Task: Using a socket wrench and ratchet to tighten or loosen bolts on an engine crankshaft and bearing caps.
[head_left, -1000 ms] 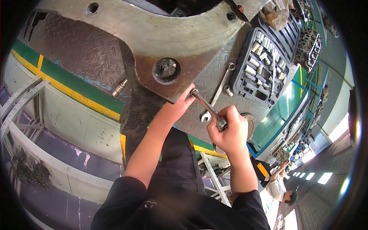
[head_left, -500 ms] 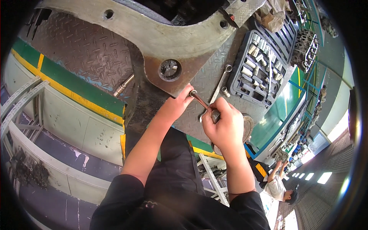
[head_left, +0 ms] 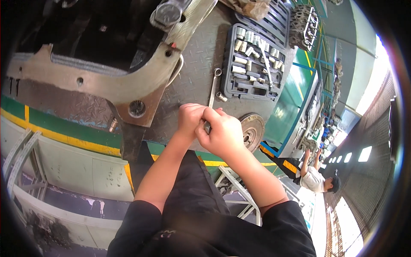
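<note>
My left hand [head_left: 188, 122] and my right hand [head_left: 224, 132] are closed and pressed together above the front edge of the metal workbench [head_left: 188, 85]. Between the right fingers shows the grey metal end of a ratchet wrench [head_left: 207, 127]; the rest of it is hidden. What the left fingers wrap round cannot be seen. Just beyond the hands lie a combination wrench [head_left: 215, 83] and a small socket [head_left: 221, 97]. To their right is a toothed metal disc [head_left: 257, 126]. Left of the hands stands a large metal casting [head_left: 96, 83] with bolt holes.
An open socket case [head_left: 230, 79] holds several sockets, with crumpled brown paper [head_left: 255, 9] behind it. A metal tool piece [head_left: 113, 125] lies at the bench's left edge. White metal frames [head_left: 23, 160] stand at the left. Another person [head_left: 313, 177] works far right.
My view has shifted right. Both hands have come away from the casting's corner and closed together. The ratchet wrench, plainly visible before, is now mostly covered by the hands.
</note>
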{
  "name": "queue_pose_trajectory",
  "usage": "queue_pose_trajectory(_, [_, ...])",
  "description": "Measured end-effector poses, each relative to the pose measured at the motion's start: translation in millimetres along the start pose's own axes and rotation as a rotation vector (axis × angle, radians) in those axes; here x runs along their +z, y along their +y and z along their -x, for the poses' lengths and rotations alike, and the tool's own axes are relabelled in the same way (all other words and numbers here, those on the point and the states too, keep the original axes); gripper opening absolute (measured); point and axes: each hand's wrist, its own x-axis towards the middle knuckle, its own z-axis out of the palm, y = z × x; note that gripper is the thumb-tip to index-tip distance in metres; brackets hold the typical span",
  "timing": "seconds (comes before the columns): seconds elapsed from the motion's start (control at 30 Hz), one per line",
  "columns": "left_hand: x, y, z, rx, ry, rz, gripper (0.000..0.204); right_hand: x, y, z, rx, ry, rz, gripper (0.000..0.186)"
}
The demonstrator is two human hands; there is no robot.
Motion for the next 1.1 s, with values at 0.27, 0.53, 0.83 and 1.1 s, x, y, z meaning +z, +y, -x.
queue_pose_trajectory(0.27, [-10,-5,-4,0.047,-0.036,-0.027,0.026,2,-7,-2,-0.031,0.047,0.032,0.017])
queue_pose_trajectory(0.53, [-10,0,-9,0.035,-0.04,0.02,0.033,0,-5,-2,-0.053,-0.008,0.065,0.019])
queue_pose_trajectory(0.83, [-9,-2,-10,0.027,-0.024,0.045,0.036,1,-2,-1,-0.101,0.005,0.047,0.019])
queue_pose_trajectory(1.1, [-11,-18,-2,0.114,-0.101,-0.116,0.039,2,-1,3,-0.088,0.011,0.075,0.02])
